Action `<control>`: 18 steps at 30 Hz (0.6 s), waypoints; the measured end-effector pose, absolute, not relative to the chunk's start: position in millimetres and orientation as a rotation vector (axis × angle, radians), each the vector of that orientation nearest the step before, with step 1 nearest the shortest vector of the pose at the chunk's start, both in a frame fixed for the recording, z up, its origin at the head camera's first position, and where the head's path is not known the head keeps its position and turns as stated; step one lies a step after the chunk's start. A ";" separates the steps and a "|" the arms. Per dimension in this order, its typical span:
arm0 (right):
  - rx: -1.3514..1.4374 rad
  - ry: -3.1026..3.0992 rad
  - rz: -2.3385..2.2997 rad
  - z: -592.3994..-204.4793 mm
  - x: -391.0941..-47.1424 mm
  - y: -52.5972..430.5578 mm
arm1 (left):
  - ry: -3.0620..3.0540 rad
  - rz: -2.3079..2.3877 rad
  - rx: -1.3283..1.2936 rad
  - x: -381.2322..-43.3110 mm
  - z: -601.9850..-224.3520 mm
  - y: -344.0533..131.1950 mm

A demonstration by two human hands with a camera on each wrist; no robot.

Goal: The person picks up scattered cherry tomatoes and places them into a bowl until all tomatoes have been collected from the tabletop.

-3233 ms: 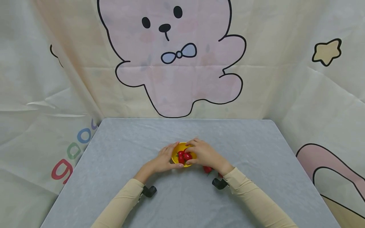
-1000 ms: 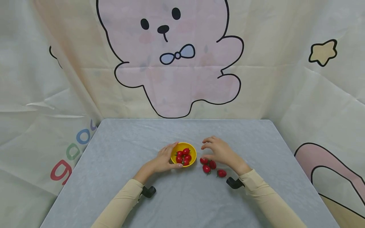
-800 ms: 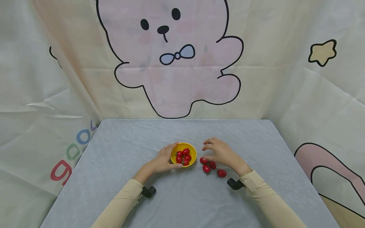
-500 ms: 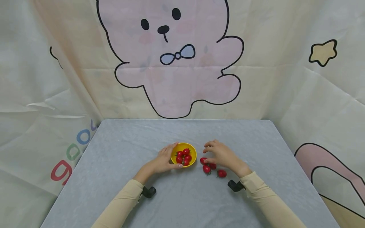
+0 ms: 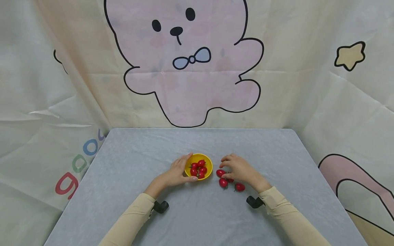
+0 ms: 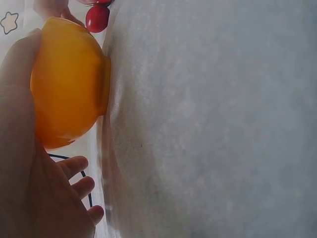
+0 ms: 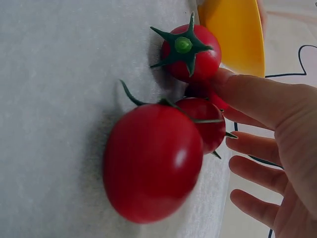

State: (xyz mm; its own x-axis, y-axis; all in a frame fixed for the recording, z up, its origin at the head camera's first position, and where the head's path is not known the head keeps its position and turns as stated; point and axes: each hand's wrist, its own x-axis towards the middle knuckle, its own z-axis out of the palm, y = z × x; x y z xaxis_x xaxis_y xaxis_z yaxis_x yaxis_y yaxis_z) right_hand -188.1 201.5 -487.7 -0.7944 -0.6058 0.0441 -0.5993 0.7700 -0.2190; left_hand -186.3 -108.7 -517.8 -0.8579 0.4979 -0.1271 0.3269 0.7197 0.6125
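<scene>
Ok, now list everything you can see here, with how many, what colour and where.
Table: one, grey-blue, lower middle of the head view
Bowl: one, yellow, on the table
Bowl tomatoes: at least five, red, inside the bowl
Loose tomatoes: four, red, right of the bowl
Backdrop: count unclear, cream, behind and beside the table
Bear: one, pink, printed on the backdrop
Star: one, yellow, backdrop's right
Letters: several, multicoloured, backdrop's left
Wrist devices: two, black, one per wrist
Sleeves: two, beige, one per arm
Left hand: one, bare, holding the bowl
Right hand: one, bare, at the loose tomatoes
</scene>
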 end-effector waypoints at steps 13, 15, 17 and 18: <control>-1.031 2.903 -0.342 -493.5 -186.9 199.6 | 2.647 0.851 0.668 -188.4 -520.7 -109.3; -1.052 2.909 -0.346 -494.9 -186.8 199.4 | 2.645 0.851 0.662 -188.6 -521.2 -109.2; -1.058 2.910 -0.357 -495.6 -186.4 199.1 | 2.643 0.848 0.653 -188.7 -521.5 -109.1; -1.063 2.911 -0.360 -495.8 -186.3 198.9 | 2.645 0.849 0.652 -188.8 -521.6 -109.1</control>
